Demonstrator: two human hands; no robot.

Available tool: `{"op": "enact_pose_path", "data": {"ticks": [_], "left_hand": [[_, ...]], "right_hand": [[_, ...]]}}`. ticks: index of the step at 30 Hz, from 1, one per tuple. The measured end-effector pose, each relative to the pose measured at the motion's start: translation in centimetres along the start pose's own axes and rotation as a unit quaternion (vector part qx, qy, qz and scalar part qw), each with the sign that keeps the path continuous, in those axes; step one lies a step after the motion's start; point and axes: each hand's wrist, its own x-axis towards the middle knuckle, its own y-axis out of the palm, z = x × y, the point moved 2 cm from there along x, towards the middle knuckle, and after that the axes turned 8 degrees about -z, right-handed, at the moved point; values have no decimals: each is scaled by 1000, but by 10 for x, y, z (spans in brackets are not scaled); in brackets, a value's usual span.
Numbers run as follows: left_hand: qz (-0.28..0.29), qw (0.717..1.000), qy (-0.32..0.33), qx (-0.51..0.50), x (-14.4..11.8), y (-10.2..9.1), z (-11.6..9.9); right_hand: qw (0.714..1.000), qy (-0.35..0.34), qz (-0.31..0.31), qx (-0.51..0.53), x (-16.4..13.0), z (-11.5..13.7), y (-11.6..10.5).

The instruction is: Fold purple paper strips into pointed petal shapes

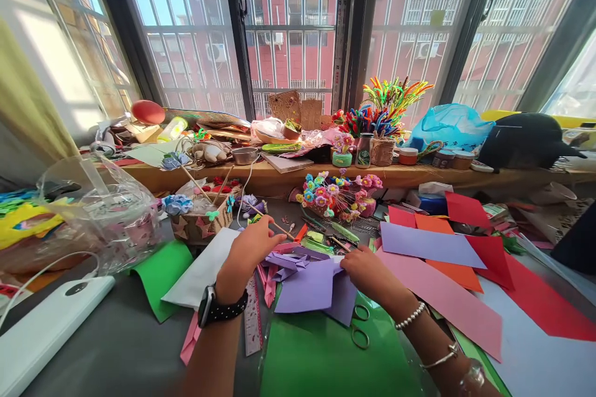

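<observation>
Barred windows with a red brick building outside, and a grey bench (116, 335) totally buried in craft stuff. My left hand (249, 248) is pinching a thin wooden stick (274, 224) between its fingertips. My right hand (367, 273) is closed on the edge of a folded purple paper piece (310, 285), which sits between both hands on a green sheet (316, 353). Scissors (359, 325) lie just beside the right wrist, a ruler (252, 319) near the left one. Red, orange and pink sheets fan out to the right.
</observation>
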Motion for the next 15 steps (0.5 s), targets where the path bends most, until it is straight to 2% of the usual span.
{"op": "enact_pose_path", "data": {"ticks": [4,7,11,13,15], "left_hand": [[-11,1000,2,-9,-5,-7,-6],[-11,999,21,-21,-8,-9,-12],[12,996,67,-49,-15,-6,-22],[30,989,102,-104,-20,-3,-31],[65,964,145,-213,-26,1,-42]], "right_hand": [[998,59,-8,-3,-7,-23,-18],[990,140,-28,-6,-20,-41,-39],[976,199,-83,30,-32,-45,-66],[968,182,-115,131,-34,-41,-72],[929,149,-141,309,-33,-35,-75]]}}
